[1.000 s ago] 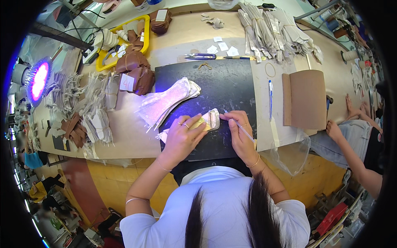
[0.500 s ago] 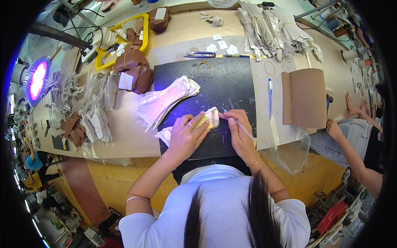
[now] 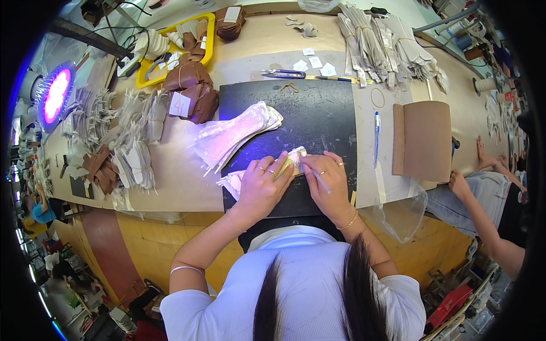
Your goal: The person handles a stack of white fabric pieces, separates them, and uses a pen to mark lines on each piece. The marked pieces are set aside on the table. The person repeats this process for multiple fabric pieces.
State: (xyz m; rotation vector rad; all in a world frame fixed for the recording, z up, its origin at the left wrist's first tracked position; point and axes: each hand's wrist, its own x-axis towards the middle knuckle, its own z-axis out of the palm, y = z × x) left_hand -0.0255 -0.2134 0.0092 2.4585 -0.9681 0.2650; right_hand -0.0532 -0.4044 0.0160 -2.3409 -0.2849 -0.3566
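Note:
My left hand point(image 3: 260, 184) is closed over a pale cut piece point(image 3: 232, 184), fingers pressed on it near the front of a black mat point(image 3: 318, 111). The piece's upper end shows past my left fingertips; its middle is hidden under the hand. My right hand point(image 3: 330, 183) is closed round a thin, whitish, stick-like tool point(image 3: 322, 183), with thumb and forefinger at the piece's upper end. What the tool's tip touches is hidden. Beyond my left hand lies a fanned stack of similar pale pieces point(image 3: 236, 132), lit pinkish and partly off the mat.
A glowing lamp point(image 3: 58, 95) stands at left beside bundled pale strips point(image 3: 133, 122). Brown bundles point(image 3: 200, 102) sit near a yellow tray point(image 3: 211, 42). Thread snips point(image 3: 284, 74) lie behind the mat. A blue pen point(image 3: 377, 136) and brown board point(image 3: 426, 142) lie right, near another person's arm point(image 3: 475, 204).
My right hand has moved in to the left, its fingers now at the upper end of the pale piece. The tool has tilted and shows less. The whole view has shifted slightly.

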